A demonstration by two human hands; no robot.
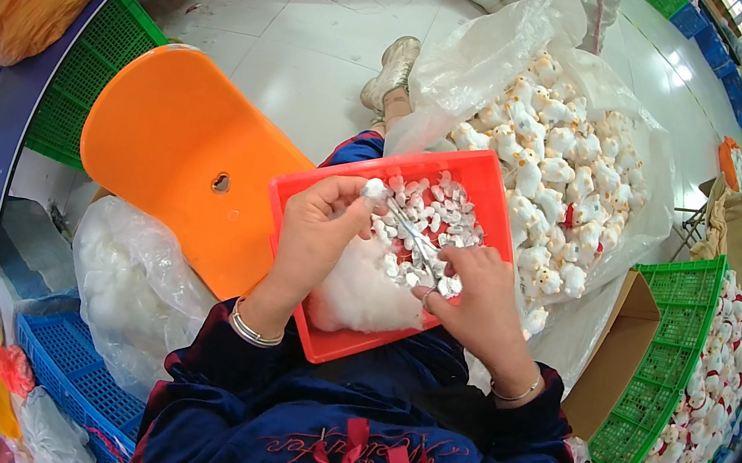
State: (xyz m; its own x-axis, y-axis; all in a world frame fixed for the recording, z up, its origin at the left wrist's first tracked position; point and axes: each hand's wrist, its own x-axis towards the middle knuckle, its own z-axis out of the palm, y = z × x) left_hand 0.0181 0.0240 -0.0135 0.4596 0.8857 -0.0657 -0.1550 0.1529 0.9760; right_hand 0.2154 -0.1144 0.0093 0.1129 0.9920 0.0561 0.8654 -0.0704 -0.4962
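A red plastic tray (499,186) rests on my lap, with many small white fabric pieces (441,212) in its far part and a mound of fluffy white stuffing (362,297) in its near left part. My left hand (310,229) is closed, pinching a small white plush piece (374,190) above the tray's left side. My right hand (483,301) grips long metal forceps (410,230) by the handle end. Their tips point up and left, close to the plush piece; whether they are inside it I cannot tell.
An orange stool (180,141) stands at the left, above a clear bag of stuffing (122,264) and a blue crate (79,364). On the right lies a big plastic bag of white plush toys (558,170). Beyond it are a cardboard box (619,347) and green crates (667,369).
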